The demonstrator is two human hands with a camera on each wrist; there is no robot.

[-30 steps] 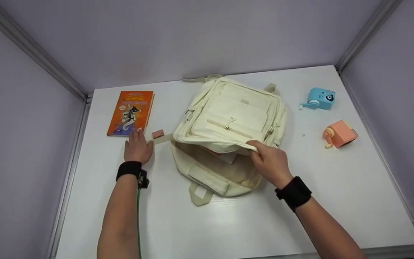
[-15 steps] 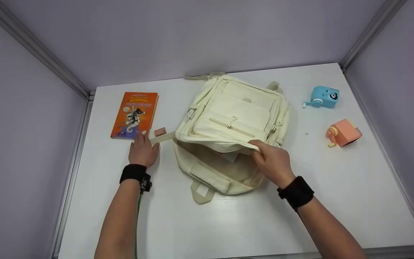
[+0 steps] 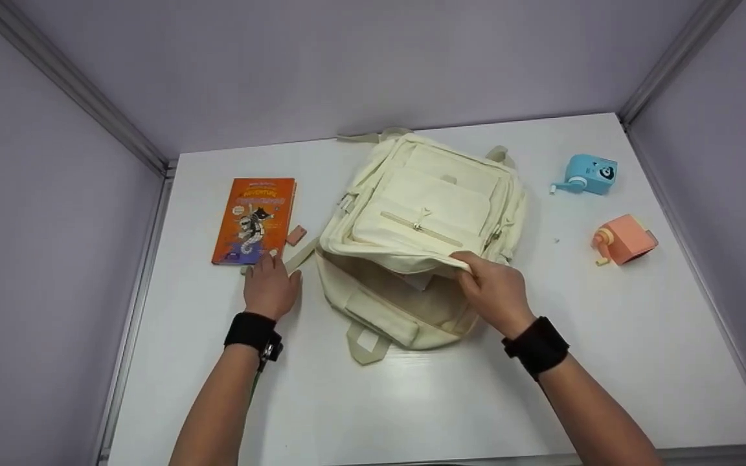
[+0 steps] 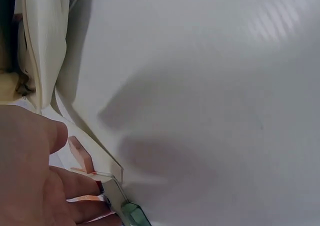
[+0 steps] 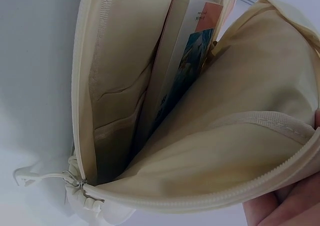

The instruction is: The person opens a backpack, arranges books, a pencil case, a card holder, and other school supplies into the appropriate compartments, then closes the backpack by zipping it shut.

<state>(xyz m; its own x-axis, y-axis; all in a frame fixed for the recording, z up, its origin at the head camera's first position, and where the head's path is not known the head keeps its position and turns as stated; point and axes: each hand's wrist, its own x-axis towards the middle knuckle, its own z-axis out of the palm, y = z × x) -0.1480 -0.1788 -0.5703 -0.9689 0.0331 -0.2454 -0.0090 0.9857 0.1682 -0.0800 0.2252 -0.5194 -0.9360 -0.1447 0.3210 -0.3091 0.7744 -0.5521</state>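
My left hand [image 3: 271,288] lies with its fingertips on the near edge of an orange hardcover book [image 3: 258,220], fingers fairly straight and thumb apart. The backpack's strap [image 3: 302,255] runs beside these fingers and partly under them. A small pink block [image 3: 296,235] lies against the book's right side; its kind is unclear. With my right hand [image 3: 495,288] I pinch the upper edge of the opening of a cream backpack [image 3: 438,200], holding it raised. Inside, the right wrist view shows another book [image 5: 175,61] standing in the main compartment.
At the right of the white table [image 3: 476,414] stand a blue crank pencil sharpener [image 3: 591,173] and a pink crank pencil sharpener [image 3: 629,239]. A tiny scrap [image 3: 556,240] lies left of them. Grey panels [image 3: 399,65] enclose the back and sides.
My left hand has drawn the orange book toward me and to the right, and the pink block has turned beside it. My right hand keeps its hold on the backpack's edge.
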